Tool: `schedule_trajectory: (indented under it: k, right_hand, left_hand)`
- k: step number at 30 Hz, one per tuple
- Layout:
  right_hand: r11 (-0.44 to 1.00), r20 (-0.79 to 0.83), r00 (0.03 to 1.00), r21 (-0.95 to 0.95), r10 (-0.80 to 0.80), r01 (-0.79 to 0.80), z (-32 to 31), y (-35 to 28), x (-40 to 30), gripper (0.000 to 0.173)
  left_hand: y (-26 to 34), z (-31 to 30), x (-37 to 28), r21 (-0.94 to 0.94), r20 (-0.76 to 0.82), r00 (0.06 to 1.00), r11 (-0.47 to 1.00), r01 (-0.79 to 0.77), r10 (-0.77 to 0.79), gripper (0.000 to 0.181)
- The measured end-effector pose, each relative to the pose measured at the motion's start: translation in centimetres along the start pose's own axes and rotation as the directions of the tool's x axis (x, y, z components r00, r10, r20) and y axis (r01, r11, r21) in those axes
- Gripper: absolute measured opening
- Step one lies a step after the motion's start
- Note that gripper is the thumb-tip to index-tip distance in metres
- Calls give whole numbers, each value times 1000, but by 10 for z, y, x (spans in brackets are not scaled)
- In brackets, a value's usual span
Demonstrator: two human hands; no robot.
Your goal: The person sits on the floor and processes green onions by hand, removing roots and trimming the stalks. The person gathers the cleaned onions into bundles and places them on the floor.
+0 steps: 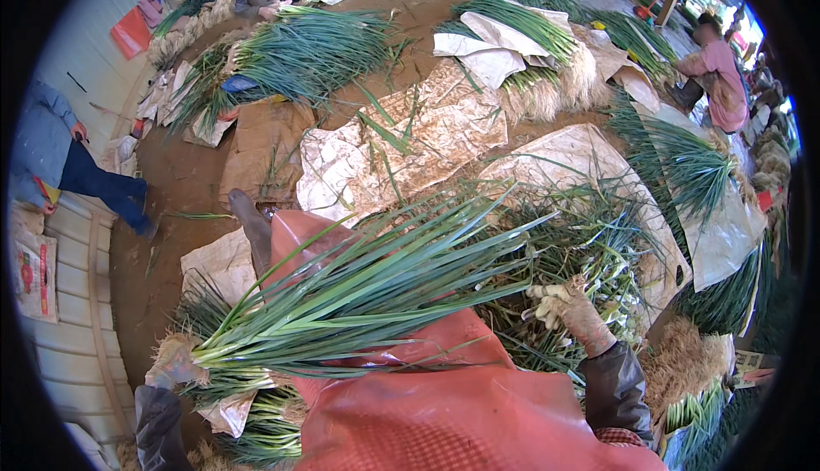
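Note:
My left hand (172,361), in a dirty glove, grips the root end of a bunch of green onions (359,291). The long leaves fan out to the right across my red rubber apron (416,420). On the right, my gloved right hand (557,304) hovers beside the leaf tips with its fingers apart, and I see nothing held in it. Under and around it lies a heap of loose leaves and stripped stalks (596,247). Below my left hand, more green onion bunches (269,426) lie on the ground, partly covered by the held bunch and apron.
Muddy pale sacks (410,144) are spread ahead, with a brown sack (262,144) on their left. A large onion pile (320,48) lies farther off. One person (83,151) stands by the left wall; others (721,80) sit at right and far back.

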State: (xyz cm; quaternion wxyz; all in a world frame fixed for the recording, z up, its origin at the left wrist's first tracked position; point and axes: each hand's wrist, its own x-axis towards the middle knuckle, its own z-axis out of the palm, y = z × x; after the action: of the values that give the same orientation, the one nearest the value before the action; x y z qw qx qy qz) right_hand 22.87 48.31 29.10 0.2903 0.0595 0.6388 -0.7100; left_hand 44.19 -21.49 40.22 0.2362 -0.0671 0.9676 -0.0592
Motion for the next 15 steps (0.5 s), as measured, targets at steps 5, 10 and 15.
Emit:
schedule_trajectory:
  k: [5,10,15]
  right_hand:
    - [919,-376,865,-337,-331,206,4,-66,22,35]
    - [351,161,881,-873,-445,338,50,-94,99,41]
    - [267,469,765,-745,-442,611,64,-56,156,38]
  left_hand:
    - [8,-7,1,47,31,999,998,32,-34,50]
    - [16,-24,-2,15,149,983,994,110,-111,53]
    - [17,-10,9,21,49,998,999,43,-44,48]
